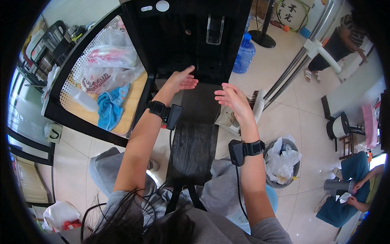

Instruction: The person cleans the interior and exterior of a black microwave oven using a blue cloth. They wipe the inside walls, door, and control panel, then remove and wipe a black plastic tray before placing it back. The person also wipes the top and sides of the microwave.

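Note:
Both of my hands are raised, palms facing inward, in front of a black cabinet-like appliance (182,39). My left hand (182,80) holds nothing; its thumb is apart from the fingers. Across a gap, my right hand (232,97) is also without anything in it, its fingers a little bent. Each wrist wears a black strap with a small device and a cable. Below and between the hands lies a long dark board or mat (195,149). Left of my left hand, a crumpled blue cloth (112,106) and plastic bags (106,61) lie on a framed shelf.
A dustpan (228,117) and brush stand beside my right hand. A bin with plastic bags (281,163) is at my right. A blue water bottle (244,55) stands behind. One person stands at the upper right; another sits at the lower right. A kettle (54,35) is at the upper left.

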Tool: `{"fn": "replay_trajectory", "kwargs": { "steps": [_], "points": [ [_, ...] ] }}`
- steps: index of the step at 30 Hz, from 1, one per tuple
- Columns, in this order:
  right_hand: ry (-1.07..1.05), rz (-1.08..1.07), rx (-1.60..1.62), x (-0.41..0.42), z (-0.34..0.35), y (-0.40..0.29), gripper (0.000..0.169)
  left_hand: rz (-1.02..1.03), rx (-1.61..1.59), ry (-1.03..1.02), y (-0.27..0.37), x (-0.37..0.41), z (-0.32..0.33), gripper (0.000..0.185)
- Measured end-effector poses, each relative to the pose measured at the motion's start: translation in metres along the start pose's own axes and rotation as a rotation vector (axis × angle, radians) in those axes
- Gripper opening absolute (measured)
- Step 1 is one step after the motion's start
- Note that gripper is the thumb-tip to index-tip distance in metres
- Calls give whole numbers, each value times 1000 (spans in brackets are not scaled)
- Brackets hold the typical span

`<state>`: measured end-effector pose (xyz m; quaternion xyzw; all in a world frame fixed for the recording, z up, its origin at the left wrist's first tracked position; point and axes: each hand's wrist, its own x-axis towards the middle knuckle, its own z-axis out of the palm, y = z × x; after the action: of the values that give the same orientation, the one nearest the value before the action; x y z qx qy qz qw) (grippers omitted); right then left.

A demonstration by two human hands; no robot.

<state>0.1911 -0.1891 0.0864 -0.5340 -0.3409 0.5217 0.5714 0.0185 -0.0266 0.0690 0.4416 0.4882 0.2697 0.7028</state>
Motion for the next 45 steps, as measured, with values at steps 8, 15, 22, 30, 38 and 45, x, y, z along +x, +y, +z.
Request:
{"fn": "replay_trajectory", "kwargs": {
  "steps": [8,15,22,30,38,45],
  "points": [
    [-10,6,-59,-3,0,6,38,190,110,22,-14,9,9,39],
    [-23,-4,-135,-3,3,14,35,209,146,102,-14,15,16,43],
    [-21,-51,-230,13,-14,51,32,216,80,-358,-35,-84,48,41],
    [-101,84,-201,-18,-7,47,34,188,633,-1058,1,-305,-91,33],
    [-159,138,-143,-21,-10,72,35,585,648,330,-28,-241,-260,46],
    [-127,177,-164,-28,4,78,35,820,1319,478,-61,-151,-298,61]
  ]
}}
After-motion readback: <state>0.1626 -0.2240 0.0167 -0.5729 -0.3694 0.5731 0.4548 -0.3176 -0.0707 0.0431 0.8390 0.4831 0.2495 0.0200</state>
